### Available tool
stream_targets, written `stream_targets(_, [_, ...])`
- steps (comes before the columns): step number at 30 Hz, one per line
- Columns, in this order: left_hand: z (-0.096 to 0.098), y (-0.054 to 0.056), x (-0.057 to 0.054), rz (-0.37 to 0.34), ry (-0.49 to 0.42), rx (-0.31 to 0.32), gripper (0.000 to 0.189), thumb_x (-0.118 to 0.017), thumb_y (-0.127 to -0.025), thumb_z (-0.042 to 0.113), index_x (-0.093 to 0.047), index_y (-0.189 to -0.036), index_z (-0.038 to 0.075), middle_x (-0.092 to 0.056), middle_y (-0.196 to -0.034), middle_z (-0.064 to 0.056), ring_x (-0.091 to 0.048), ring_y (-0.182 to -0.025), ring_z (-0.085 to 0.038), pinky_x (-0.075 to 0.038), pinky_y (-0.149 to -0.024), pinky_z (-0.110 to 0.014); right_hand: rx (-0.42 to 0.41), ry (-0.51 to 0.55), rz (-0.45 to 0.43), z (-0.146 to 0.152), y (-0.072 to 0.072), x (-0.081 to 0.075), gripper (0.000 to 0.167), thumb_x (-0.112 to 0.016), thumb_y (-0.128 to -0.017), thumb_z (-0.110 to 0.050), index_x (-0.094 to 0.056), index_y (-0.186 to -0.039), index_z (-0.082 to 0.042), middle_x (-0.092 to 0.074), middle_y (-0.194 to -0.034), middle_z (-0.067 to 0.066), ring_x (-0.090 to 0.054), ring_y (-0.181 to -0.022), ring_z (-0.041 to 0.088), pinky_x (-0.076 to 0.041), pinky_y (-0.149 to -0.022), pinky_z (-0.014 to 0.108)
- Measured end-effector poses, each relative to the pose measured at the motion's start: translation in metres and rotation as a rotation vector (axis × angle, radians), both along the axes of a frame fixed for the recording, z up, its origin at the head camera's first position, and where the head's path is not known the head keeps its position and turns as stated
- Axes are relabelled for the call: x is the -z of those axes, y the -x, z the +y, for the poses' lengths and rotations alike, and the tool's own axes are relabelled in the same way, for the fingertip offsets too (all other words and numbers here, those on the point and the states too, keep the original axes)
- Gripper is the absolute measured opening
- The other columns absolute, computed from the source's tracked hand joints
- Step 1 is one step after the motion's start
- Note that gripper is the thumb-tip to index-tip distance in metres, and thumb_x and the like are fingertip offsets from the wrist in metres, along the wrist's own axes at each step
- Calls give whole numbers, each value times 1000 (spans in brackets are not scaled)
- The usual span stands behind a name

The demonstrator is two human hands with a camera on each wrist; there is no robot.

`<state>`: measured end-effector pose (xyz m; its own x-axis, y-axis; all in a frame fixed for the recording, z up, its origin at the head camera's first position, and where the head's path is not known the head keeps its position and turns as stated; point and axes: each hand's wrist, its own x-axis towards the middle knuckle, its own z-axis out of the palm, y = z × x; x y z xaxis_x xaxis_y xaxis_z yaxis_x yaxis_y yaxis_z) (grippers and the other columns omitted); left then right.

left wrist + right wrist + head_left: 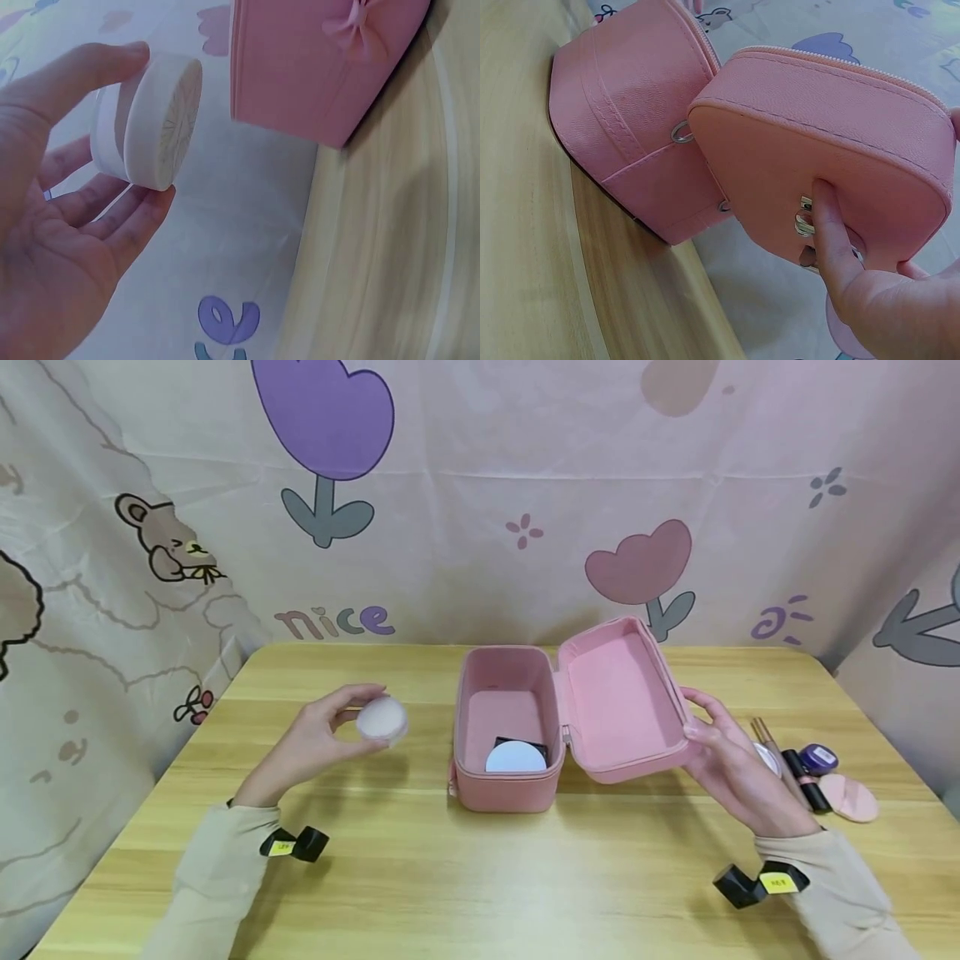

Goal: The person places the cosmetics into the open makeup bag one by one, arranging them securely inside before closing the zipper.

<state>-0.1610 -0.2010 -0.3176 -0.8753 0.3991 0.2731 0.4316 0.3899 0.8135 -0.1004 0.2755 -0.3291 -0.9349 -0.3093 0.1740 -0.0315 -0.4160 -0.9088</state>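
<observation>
In the head view my left hand (318, 735) holds a small round white jar (382, 720) above the table, left of a pink cosmetic case (506, 792). The left wrist view shows thumb and fingertips on opposite sides of the jar (146, 124), whose end face has a radiating pattern. The case stands unzipped, its lid (618, 693) swung out to the right. My right hand (731, 772) grips the lid's outer edge, with one finger along the outside near a metal clasp (804, 217). Inside the case lie a white disc (516, 757) and something flat and black behind it.
Right of my right hand, several cosmetics lie on the wooden table (420, 877): a black tube (806, 781), a purple-capped item (818, 758), and a pink puff (849, 798). A printed cloth (480, 543) hangs behind the table.
</observation>
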Motion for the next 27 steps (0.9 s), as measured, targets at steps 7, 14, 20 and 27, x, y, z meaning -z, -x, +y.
stream_targets(7, [11,-2,0,-37,7,83,66,-85,-69,5,-57,-129,0,-60,-126,-11,-58,-108,-20,-45,-91,-20,-4,-2,5,0,2,-1,46,-33,-99,2,-29,-142,-14,-34,-140,9,-53,-117,17,-44,-96,30])
stream_targets(14, [24,1,-2,-77,8,165,64,-84,-71,6,-57,-129,1,-59,-127,-10,-54,-113,-25,-44,-95,-24,-9,38,-8,-1,1,0,46,-33,-98,4,-30,-141,-13,-37,-138,9,-54,-116,17,-45,-96,29])
stream_targets(20, [29,0,-3,-84,-1,208,64,-82,-72,2,-55,-130,-1,-58,-128,-12,-53,-114,-27,-43,-97,-25,-11,29,-8,-2,0,-1,46,-33,-99,3,-28,-142,-13,-36,-139,9,-53,-117,17,-45,-96,29])
stream_targets(27, [38,0,-4,-70,21,241,63,-81,-73,2,-54,-130,-4,-58,-127,-13,-53,-114,-28,-44,-97,-30,-6,3,-8,-2,0,-1,45,-33,-100,0,-27,-142,-13,-33,-140,9,-53,-117,17,-45,-96,30])
